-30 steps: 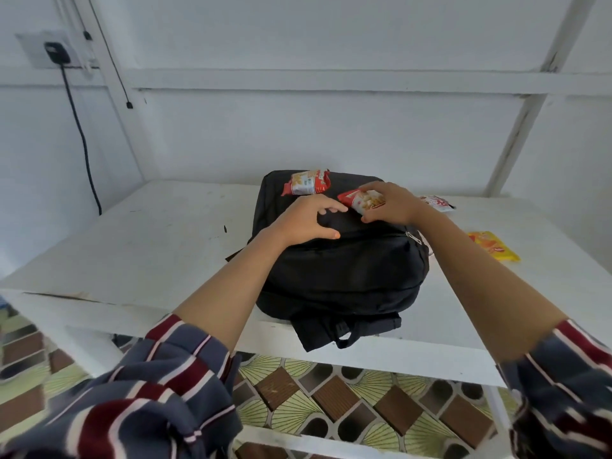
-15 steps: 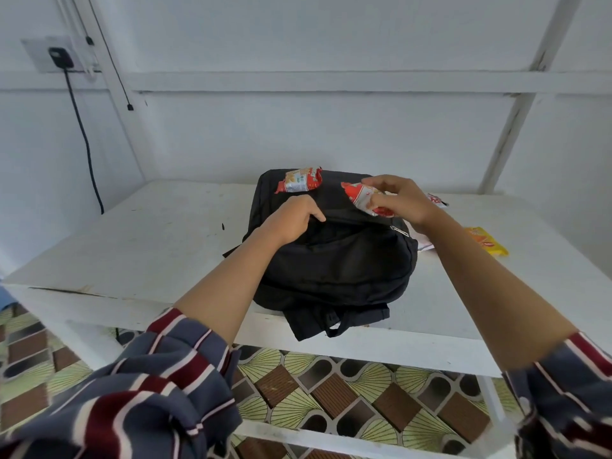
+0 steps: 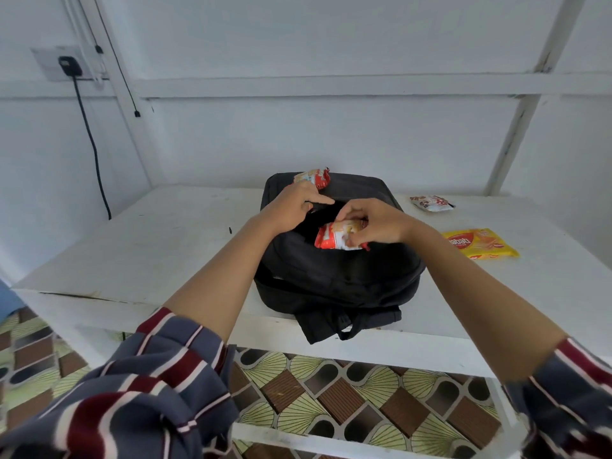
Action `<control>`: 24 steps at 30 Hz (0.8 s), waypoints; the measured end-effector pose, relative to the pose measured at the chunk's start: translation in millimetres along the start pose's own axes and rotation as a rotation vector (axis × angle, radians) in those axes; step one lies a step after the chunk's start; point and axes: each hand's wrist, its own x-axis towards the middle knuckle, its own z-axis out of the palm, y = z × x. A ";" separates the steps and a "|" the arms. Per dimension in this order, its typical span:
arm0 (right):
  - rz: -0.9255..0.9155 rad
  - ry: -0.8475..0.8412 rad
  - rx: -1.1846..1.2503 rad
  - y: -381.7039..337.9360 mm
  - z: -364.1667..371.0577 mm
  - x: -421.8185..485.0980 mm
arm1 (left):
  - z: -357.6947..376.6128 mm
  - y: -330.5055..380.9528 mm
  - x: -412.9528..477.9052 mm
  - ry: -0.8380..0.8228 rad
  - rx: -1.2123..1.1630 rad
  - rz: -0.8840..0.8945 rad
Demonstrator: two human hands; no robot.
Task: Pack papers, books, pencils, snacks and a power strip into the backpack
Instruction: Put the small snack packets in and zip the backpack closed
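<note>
A black backpack (image 3: 337, 279) lies flat on the white table (image 3: 149, 253), its front pocket open. My right hand (image 3: 374, 223) pinches a red and white snack packet (image 3: 334, 238) that sits partly inside the pocket opening. My left hand (image 3: 294, 207) grips the pocket's upper edge and holds it apart. A second red and white snack packet (image 3: 313, 177) lies on the far top of the backpack, just beyond my left hand.
A yellow wafer packet (image 3: 480, 247) and a small white and red snack packet (image 3: 430, 203) lie on the table right of the backpack. A wall socket with a black plug (image 3: 69, 66) and cable is on the left wall. Patterned floor shows below the table.
My right hand has brought the snack packet down from above the backpack into the pocket opening. My left hand has pulled the pocket's edge further open.
</note>
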 end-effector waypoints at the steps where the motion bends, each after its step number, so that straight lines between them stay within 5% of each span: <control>1: -0.014 0.014 -0.059 0.7 4.2 1.2 | -2.5 0.0 -0.5 0.023 0.008 -0.001; 6: -0.181 0.246 -0.410 7.7 14.9 1.5 | -1.8 -1.3 -1.1 0.055 0.020 -0.028; 11: -0.225 0.425 -0.324 10.7 12.4 -1.9 | 0.7 1.5 -0.6 0.092 -0.027 -0.016; 24: -0.103 0.266 -0.149 13.2 9.8 4.0 | -3.3 2.2 -13.1 0.017 -0.202 -0.048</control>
